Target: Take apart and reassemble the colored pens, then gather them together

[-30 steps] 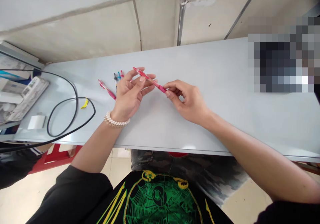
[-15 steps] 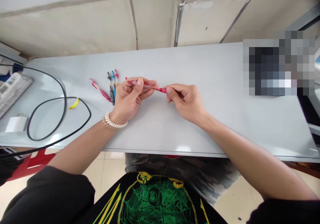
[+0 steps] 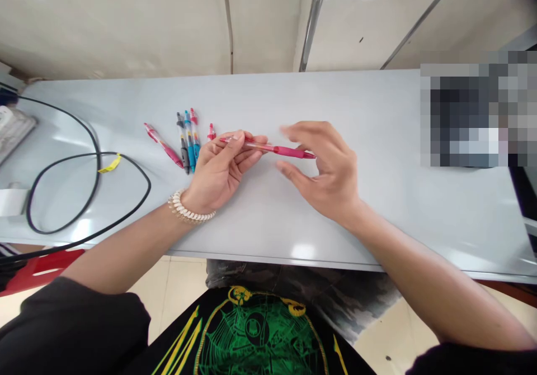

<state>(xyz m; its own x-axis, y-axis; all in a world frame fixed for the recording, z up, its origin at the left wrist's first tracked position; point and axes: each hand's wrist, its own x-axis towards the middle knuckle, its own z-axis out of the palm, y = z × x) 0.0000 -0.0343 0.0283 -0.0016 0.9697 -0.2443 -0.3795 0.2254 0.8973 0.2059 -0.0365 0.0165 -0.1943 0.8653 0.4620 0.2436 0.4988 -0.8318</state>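
Note:
A pink pen (image 3: 289,151) with a clear barrel lies nearly level above the table, its tip to the right. My left hand (image 3: 224,162) pinches its clear rear part between thumb and fingers. Around the pen's front end my right hand (image 3: 327,168) is spread, thumb and fingers apart and slightly blurred. Left of my left hand lie another pink pen (image 3: 163,145), a black pen (image 3: 183,143), a blue pen (image 3: 189,140) and a pen with a red top (image 3: 194,126). One more red-topped pen (image 3: 211,132) is partly hidden behind my left hand.
A looped black cable (image 3: 98,140) with a yellow tag (image 3: 109,164) lies on the left of the white table (image 3: 390,207). A white adapter (image 3: 12,202) sits at the left edge. A pixelated dark object (image 3: 457,118) stands at the right. Behind the table rises a wall (image 3: 268,23).
My right hand has opened and moved off the pen's grip, uncovering the whole pink front end. The left hand still holds the pen. The view has shifted slightly.

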